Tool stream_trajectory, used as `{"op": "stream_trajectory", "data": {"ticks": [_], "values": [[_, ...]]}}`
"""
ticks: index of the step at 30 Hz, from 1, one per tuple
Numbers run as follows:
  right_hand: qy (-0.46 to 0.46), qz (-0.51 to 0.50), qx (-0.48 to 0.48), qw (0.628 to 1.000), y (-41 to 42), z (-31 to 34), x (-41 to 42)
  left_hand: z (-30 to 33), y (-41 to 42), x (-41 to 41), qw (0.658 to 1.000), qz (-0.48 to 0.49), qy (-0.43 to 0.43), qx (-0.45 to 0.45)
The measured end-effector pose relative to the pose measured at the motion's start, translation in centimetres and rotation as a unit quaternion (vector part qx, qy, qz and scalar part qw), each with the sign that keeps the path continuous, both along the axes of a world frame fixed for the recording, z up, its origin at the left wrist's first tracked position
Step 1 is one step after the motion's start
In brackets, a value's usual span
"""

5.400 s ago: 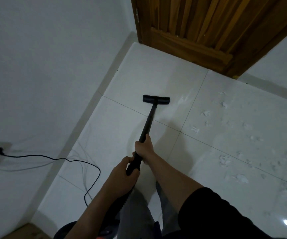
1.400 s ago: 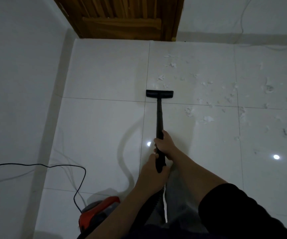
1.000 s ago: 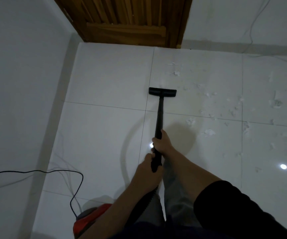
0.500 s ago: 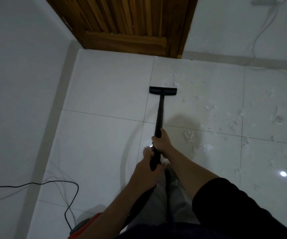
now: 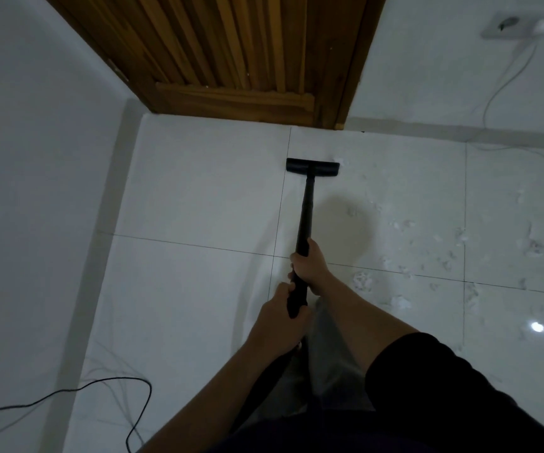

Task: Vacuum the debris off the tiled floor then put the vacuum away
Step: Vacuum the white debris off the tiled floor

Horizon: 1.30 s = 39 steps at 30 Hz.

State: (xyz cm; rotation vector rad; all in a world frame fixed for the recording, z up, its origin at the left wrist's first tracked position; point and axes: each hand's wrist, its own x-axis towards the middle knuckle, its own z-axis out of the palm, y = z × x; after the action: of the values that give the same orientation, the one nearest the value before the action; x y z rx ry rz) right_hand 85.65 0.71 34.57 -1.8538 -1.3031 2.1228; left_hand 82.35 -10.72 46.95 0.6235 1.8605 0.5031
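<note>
I hold the black vacuum wand (image 5: pixel 306 210) with both hands. My right hand (image 5: pixel 309 264) grips it higher up, and my left hand (image 5: pixel 280 318) grips the lower end where the hose joins. The flat black nozzle (image 5: pixel 312 167) rests on the white tiled floor (image 5: pixel 198 289), a little short of the wooden door (image 5: pixel 231 60). White scraps of debris (image 5: pixel 398 302) lie scattered over the tiles to the right of the wand, one bit touching the nozzle's right end. The vacuum body is out of view.
A white wall (image 5: pixel 35 191) runs along the left side. The black power cord (image 5: pixel 100 387) loops over the floor at lower left. On the far right wall sits a socket (image 5: pixel 519 24) with a thin white cable hanging down to the floor.
The nozzle has slid forward toward the door over the debris near it. The view has tilted up, and the red vacuum body has dropped out of sight at the bottom.
</note>
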Motion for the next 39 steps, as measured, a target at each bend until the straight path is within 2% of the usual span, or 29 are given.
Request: {"op": "stream_trajectory", "data": {"ticks": [16,32,39], "values": [[0.005,-0.001,-0.05,0.999,8.7,-0.9,-4.6,-0.4,8.8,-4.3,1.0,0.003,-0.004,-0.018],[0.008,-0.015,-0.027,0.999,14.7,0.3,-8.0,0.1,15.2,-7.6,1.0,0.013,0.006,-0.028],[0.007,-0.018,-0.028,0.999,15.0,0.9,-7.5,0.6,15.3,-7.1,1.0,0.015,0.013,-0.019]]}}
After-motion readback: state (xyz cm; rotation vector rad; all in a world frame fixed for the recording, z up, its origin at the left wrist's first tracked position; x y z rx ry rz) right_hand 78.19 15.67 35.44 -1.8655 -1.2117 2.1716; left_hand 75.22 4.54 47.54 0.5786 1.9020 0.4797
